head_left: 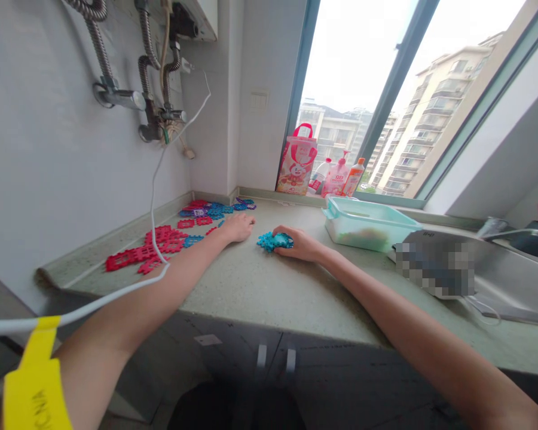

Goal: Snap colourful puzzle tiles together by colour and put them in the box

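Observation:
Both my arms reach out over a speckled countertop. My right hand is closed on a cluster of turquoise plastic puzzle pieces resting on the counter. My left hand lies on the counter just left of that cluster, fingers curled, beside scattered red pieces and blue and purple pieces spread toward the wall corner. Whether the left hand holds a piece is hidden.
A lidded clear container stands right of my hands, with a sink beyond it. A pink bag and bottles sit on the window sill. A white cable hangs from wall pipes across the red pieces.

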Action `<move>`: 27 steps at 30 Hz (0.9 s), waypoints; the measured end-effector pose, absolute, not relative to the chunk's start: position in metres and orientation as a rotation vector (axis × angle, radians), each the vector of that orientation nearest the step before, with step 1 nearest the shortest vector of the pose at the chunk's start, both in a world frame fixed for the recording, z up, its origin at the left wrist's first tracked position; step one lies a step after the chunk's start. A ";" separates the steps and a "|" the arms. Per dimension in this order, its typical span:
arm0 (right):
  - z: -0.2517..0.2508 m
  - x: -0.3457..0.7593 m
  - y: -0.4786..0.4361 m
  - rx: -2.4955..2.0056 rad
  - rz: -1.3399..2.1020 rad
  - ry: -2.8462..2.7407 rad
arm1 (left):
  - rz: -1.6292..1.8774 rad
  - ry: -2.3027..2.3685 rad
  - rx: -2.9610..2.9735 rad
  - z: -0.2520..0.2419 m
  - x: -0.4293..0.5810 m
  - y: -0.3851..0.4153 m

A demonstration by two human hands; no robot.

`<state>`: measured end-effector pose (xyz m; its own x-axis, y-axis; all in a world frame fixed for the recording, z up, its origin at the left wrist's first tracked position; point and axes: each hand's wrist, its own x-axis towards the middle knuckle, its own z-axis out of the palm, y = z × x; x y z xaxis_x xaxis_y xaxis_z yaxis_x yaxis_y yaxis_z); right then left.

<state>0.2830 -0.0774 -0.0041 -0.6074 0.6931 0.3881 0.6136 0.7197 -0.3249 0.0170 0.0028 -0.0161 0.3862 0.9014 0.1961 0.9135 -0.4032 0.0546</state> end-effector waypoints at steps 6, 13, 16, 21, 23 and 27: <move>-0.002 0.283 -0.082 -1.073 0.170 -2.428 | -0.298 -1.705 -2.556 -0.014 0.016 -0.001; 0.022 0.306 -0.084 -0.982 -0.248 -2.487 | -0.264 -1.654 -2.568 -0.015 0.009 0.006; 0.047 0.341 -0.081 -1.030 -0.485 -2.238 | -0.258 -1.647 -2.557 -0.020 0.007 0.016; 0.072 0.425 -0.073 -1.222 -0.737 -1.533 | -0.234 -1.640 -2.536 -0.020 0.008 0.019; 0.072 0.453 -0.069 -1.294 -0.776 -1.367 | -0.221 -1.633 -2.538 -0.018 0.008 0.017; 0.068 0.482 -0.066 -1.414 -0.798 -1.231 | -0.209 -1.634 -2.528 -0.017 0.009 0.015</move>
<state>0.4822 -0.0665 0.0678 0.2479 0.2585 0.9337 0.9579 0.0789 -0.2761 0.0090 0.0148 -0.0168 0.4061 0.8954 0.1828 0.9126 -0.4079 -0.0293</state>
